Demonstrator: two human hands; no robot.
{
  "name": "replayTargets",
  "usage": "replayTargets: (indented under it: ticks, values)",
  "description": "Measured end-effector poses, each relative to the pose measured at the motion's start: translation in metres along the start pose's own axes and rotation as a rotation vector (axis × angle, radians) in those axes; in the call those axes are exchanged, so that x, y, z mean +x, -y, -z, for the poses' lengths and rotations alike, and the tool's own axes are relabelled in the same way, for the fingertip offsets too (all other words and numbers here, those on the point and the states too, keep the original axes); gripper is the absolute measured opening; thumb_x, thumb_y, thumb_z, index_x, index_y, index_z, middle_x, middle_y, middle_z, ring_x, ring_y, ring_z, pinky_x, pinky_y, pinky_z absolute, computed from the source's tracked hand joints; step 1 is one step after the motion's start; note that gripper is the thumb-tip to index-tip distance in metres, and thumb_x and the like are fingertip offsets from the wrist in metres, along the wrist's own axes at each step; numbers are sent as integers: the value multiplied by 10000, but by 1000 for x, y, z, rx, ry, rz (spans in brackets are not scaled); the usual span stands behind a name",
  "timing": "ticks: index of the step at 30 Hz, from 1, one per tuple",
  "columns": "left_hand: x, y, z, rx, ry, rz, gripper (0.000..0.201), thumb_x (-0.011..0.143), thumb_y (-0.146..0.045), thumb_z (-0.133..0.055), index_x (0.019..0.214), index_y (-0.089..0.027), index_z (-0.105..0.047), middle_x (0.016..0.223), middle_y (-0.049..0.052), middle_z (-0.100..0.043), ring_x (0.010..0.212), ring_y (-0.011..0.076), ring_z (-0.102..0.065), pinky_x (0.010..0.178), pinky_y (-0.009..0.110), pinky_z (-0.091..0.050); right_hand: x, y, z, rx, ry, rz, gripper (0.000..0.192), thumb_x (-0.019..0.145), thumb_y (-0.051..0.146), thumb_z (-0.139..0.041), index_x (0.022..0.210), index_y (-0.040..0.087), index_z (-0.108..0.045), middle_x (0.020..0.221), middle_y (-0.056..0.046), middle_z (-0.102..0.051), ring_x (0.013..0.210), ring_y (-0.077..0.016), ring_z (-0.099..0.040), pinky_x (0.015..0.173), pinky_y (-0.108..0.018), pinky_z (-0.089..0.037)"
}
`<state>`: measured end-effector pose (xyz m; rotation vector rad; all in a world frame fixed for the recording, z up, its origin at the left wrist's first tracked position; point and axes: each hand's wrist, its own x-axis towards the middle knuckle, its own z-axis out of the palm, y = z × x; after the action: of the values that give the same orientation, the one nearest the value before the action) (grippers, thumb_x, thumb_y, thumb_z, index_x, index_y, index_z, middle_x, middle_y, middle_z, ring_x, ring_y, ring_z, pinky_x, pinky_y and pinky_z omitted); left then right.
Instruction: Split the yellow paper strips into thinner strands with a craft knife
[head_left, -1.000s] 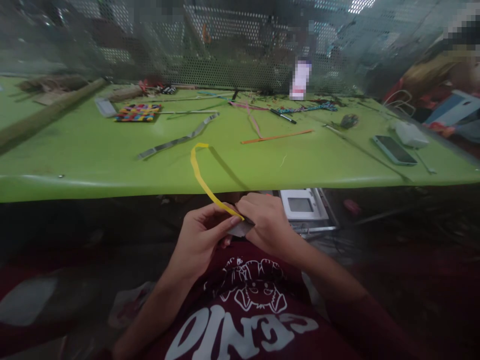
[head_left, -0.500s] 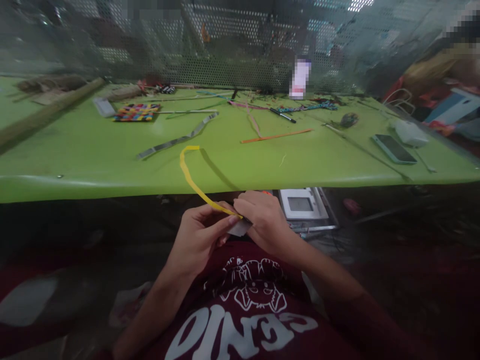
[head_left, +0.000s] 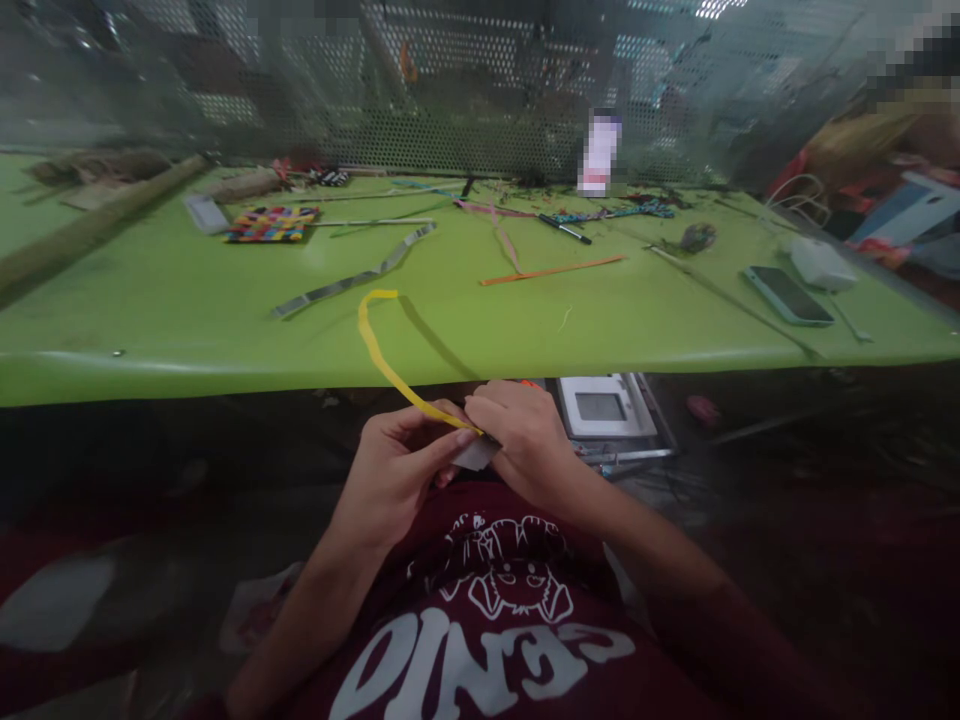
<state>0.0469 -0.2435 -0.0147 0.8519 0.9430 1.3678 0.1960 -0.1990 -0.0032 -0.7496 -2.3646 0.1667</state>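
Observation:
Both hands meet in front of my chest, just below the front edge of the green table (head_left: 150, 320). My left hand (head_left: 397, 470) pinches the near end of a long yellow strip (head_left: 375, 345), which curls up and away over the table edge. My right hand (head_left: 525, 440) grips the same spot together with a small grey-white piece (head_left: 476, 455) that sticks out between the two hands. What lies under the fingers is hidden.
On the table lie a grey strip (head_left: 352, 280), an orange strip (head_left: 551, 270), a colourful woven mat (head_left: 274, 224), a pen (head_left: 566, 232), a phone (head_left: 787, 296) and a white object (head_left: 821, 265). A white device (head_left: 604, 408) sits under the table. Another person is at far right.
The free end of the yellow strip has swung a little to the left. Both hands have risen slightly and kept their grip.

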Motion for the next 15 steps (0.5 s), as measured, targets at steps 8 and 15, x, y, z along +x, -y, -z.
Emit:
replayTargets:
  ticks: [8,15]
  values:
    - [-1,0,-1,-20,-25,20,100,662,-224,-848,722,-198,-772,726,-2,-660,457,38,-449,366,147,-356,-1,-1,1,21,28,-8,169,753,19,-395,689,173,-420,663,-8,-481,664,-124,-384,608,-260,-249]
    - [-1,-2,-4,-30,-30,38,142,634,-248,-868,695,-178,-761,688,-13,-633,420,20,-413,365,153,-335,-3,-2,0,73,56,-31,163,744,21,-415,694,175,-400,669,-3,-470,657,-118,-385,610,-253,-251]
